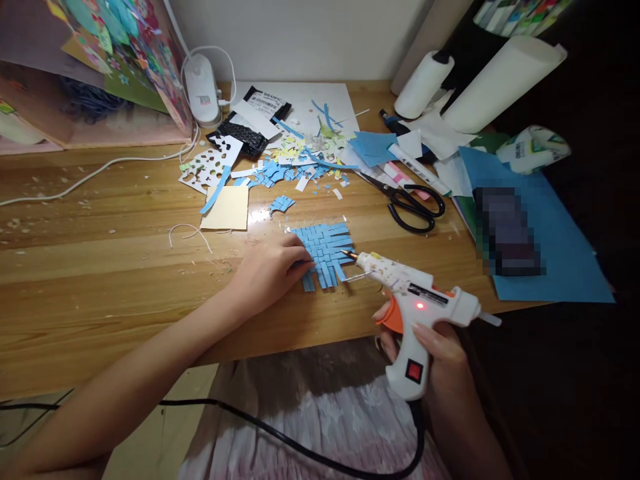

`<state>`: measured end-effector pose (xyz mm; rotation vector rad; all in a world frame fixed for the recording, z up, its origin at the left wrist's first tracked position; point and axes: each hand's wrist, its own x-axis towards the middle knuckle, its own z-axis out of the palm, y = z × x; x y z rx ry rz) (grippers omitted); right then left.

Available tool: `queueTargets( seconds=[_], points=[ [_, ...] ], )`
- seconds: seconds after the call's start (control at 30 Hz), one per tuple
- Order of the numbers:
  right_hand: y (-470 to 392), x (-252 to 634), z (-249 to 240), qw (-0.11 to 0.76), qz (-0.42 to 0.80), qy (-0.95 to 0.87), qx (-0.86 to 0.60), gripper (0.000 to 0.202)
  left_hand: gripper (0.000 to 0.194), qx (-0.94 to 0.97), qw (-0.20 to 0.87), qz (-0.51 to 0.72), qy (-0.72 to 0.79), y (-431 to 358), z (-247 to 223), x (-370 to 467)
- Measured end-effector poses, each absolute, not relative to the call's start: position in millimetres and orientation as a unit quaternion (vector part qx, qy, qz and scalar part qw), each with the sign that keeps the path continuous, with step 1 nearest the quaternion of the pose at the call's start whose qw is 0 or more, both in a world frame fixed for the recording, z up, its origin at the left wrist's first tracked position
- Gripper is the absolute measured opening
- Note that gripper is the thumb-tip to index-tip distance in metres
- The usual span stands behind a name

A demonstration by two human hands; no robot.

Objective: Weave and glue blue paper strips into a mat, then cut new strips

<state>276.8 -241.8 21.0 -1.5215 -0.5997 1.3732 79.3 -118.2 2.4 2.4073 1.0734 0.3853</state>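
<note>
A woven mat of blue paper strips lies on the wooden table near its front edge. My left hand rests at the mat's left side, its fingers closed on that edge. In my right hand is a white glue gun with an orange trigger, a lit red light and a red switch. The gun's metal tip touches or hovers just over the mat's right part; which of the two I cannot tell. A thin glue string shows below the nozzle.
Black scissors lie behind the gun. Paper scraps and a cream square are further back. Blue sheets with a blurred dark object lie right. A black cable hangs below the table's front edge.
</note>
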Motion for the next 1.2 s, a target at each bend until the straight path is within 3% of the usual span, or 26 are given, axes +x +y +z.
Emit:
queueTargets(
  seconds=[0.17, 0.4, 0.6, 0.9, 1.07, 1.2],
  points=[
    [-238, 284, 23, 0.517, 0.564, -0.251, -0.594, 0.028, 0.02, 0.881, 0.242, 0.132, 0.385, -121, 5, 80],
    [-238, 280, 25, 0.56, 0.545, -0.234, -0.579, 0.023, 0.035, 0.881, 0.248, 0.113, 0.387, -124, 14, 81],
    [-239, 281, 23, 0.56, 0.543, -0.243, -0.577, 0.022, 0.016, 0.905, 0.18, 0.075, 0.377, -118, 12, 90],
    [-240, 281, 19, 0.556, 0.551, -0.232, -0.578, 0.024, 0.028, 0.967, 0.071, 0.0, 0.246, -109, 13, 100],
    [-242, 281, 19, 0.528, 0.533, -0.23, -0.62, 0.023, 0.021, 0.933, 0.146, 0.076, 0.32, -107, 9, 97],
    [-244, 279, 19, 0.455, 0.539, -0.266, -0.657, 0.027, 0.015, 0.898, 0.195, 0.123, 0.374, -105, 4, 96]
  ],
)
